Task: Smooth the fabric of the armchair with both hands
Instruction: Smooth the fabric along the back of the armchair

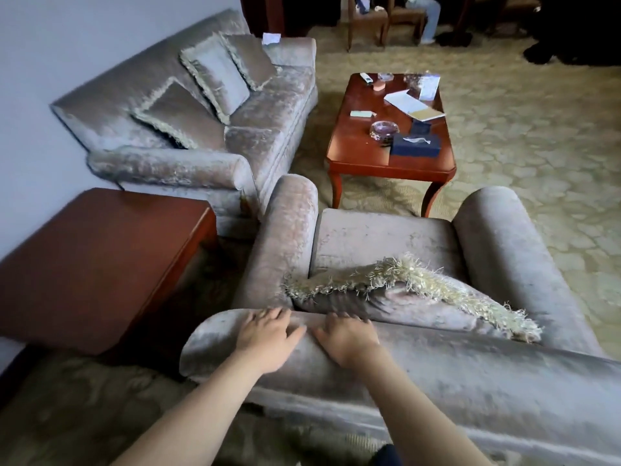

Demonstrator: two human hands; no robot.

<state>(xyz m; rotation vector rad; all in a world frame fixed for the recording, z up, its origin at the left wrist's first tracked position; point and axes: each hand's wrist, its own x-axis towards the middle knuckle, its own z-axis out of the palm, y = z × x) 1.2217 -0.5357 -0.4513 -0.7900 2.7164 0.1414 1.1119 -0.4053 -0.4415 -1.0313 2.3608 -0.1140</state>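
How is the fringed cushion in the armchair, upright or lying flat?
Upright, roughly: the cushion stands on the seat and leans on the armchair's back, with its fringed top edge uppermost and sagging.

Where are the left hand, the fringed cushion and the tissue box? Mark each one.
left hand (265, 334): head view, back of the hand.
fringed cushion (430, 309): head view, fabric face below the fringe.
tissue box (403, 142): head view, dark top face.
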